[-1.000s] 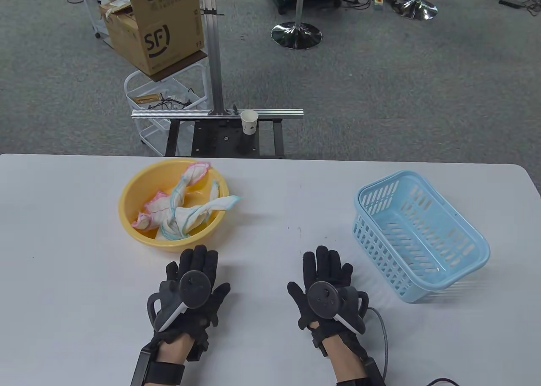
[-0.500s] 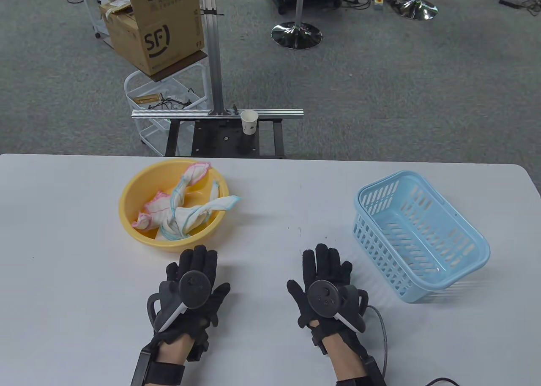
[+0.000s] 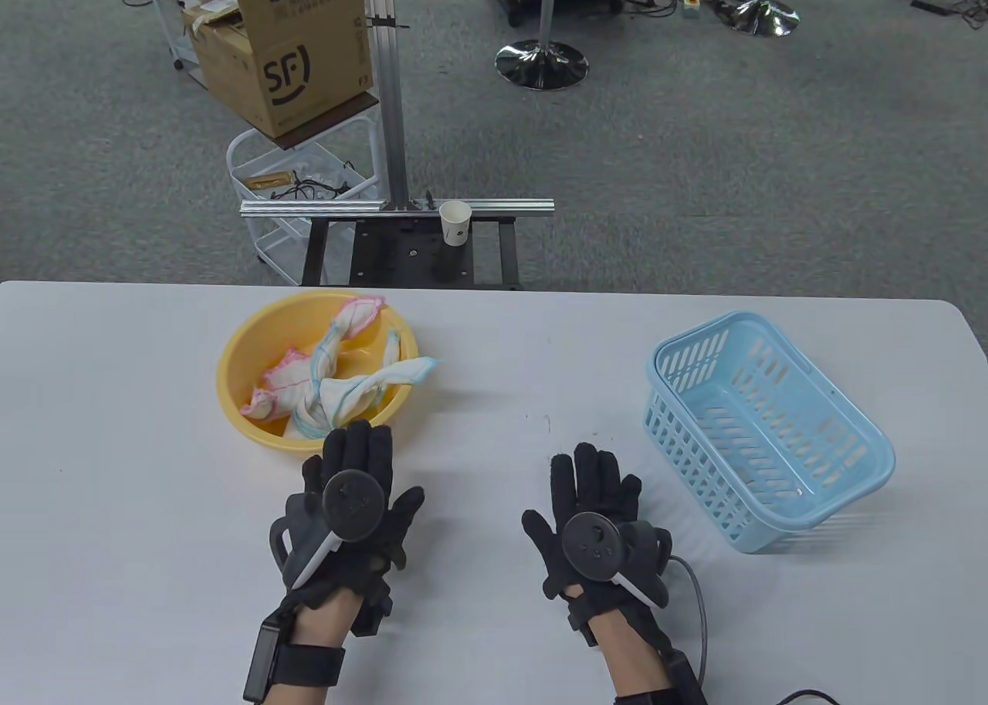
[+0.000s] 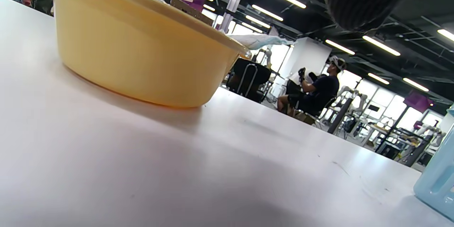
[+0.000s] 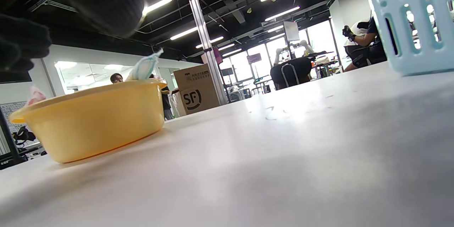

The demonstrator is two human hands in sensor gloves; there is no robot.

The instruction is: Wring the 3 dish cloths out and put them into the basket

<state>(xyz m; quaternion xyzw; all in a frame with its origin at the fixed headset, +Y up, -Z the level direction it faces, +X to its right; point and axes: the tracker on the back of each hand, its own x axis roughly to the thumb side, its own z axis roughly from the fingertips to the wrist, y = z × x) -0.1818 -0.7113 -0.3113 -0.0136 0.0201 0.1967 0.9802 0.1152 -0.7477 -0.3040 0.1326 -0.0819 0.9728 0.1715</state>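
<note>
A yellow basin [image 3: 239, 396] [image 4: 142, 56] [image 5: 92, 120] stands on the left of the white table and holds twisted white dish cloths [image 3: 340, 384] with pink and blue edging. One cloth end drapes over the basin's right rim [image 4: 259, 40]. The light blue basket [image 3: 834, 489] stands at the right, with nothing in it. My left hand [image 3: 359, 458] hovers just in front of the basin, fingers straight, fingertips reaching its near rim. Flat on the table between basin and basket rests my right hand [image 3: 590, 481], fingers straight. Neither hand holds anything.
Beyond the table's far edge stand a metal frame with a paper cup [image 3: 455, 222], a white cart and a cardboard box [image 3: 285, 49]. A cable [image 3: 698, 597] trails from my right wrist. A seated person [image 4: 315, 88] is far off in the room.
My left hand has lifted and moved forward to the basin's near rim. The right hand has stayed in place.
</note>
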